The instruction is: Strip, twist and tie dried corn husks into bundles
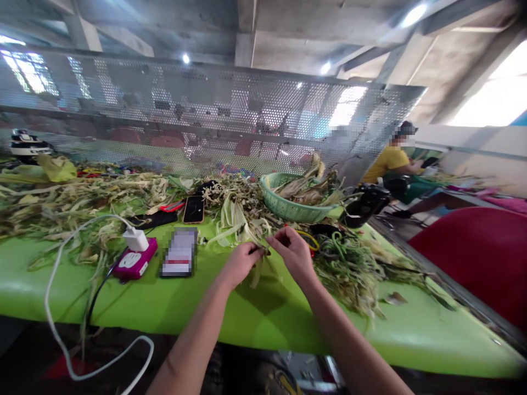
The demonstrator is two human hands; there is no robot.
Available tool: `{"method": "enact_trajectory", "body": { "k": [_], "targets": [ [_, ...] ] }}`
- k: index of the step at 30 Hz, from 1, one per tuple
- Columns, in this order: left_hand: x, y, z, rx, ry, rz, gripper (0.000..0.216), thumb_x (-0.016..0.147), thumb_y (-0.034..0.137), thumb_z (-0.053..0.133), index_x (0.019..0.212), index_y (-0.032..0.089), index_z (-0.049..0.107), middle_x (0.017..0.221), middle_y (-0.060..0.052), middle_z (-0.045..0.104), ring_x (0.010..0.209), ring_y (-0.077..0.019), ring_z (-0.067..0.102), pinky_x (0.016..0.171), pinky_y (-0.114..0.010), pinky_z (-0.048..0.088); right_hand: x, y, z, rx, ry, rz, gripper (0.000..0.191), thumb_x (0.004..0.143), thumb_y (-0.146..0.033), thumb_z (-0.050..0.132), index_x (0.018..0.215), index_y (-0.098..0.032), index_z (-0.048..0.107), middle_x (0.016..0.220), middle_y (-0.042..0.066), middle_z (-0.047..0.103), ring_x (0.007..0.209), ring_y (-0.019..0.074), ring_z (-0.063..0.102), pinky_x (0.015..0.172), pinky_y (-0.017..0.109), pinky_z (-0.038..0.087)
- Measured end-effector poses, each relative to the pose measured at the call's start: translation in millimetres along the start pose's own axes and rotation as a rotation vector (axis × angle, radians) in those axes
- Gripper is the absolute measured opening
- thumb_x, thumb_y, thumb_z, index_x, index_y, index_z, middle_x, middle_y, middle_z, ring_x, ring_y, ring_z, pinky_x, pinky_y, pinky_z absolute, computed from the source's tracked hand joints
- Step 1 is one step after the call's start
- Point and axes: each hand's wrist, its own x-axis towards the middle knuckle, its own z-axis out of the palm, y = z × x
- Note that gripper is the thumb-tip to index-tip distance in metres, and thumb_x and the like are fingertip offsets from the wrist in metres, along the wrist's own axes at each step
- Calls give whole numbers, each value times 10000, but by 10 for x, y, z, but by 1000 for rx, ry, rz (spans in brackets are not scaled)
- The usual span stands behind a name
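Observation:
Over the green tabletop [164, 302], my left hand [242, 264] is closed in a pinch on a corn husk [258, 271], whose pale strips hang below the fingers. My right hand [293, 253] sits just to the right, thumb and fingertips pressed together at the husk's upper end. What lies between those fingertips is too small to make out fully. Right behind both hands is a bunch of pale husk leaves [230, 219]. A heap of greenish twisted husk cords [341, 258] lies to the right of my right hand.
A green plastic basket [296, 211] of dry husks stands behind. To the left lie two phones [179, 252], a magenta power block [135, 263] with a white charger and cable, and piled husks [90, 203]. A perforated metal screen [206, 120] borders the table; a person [391, 159] sits right.

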Motion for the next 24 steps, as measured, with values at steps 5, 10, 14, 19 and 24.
{"method": "enact_trajectory", "body": {
  "k": [5,10,14,19,24],
  "targets": [
    [47,-53,16,187,32,93,208,779,335,604,838,167,710,810,-57,677,765,-209,569,744,-307,409,-4,-79,13,-132,-168,-147,178,798,-366,632,852,-207,688,855,50,588,744,179,540,652,285,426],
    [43,-66,26,221,-28,114,232,801,340,576,864,161,707,847,-64,685,791,-214,580,773,-313,420,20,-55,51,-2,-171,-80,129,755,-319,654,717,-196,645,762,14,540,669,157,506,587,267,403],
    [26,-34,41,166,-90,126,258,799,368,586,887,161,712,878,-68,688,848,-223,587,793,-310,416,32,-23,61,89,-162,1,164,739,-346,656,687,-195,619,729,5,516,628,146,471,541,257,384],
    [6,-23,69,119,-139,96,265,785,407,605,797,160,699,758,-39,656,760,-192,565,732,-293,408,34,0,70,109,-102,0,143,739,-321,662,694,-193,618,729,2,514,663,151,482,591,264,397],
    [-10,-21,84,85,-166,61,278,746,433,651,701,158,658,671,1,594,677,-148,505,679,-270,377,35,-1,77,60,-89,-40,124,744,-293,659,690,-187,622,738,9,526,691,158,495,639,274,406]
  ]
}}
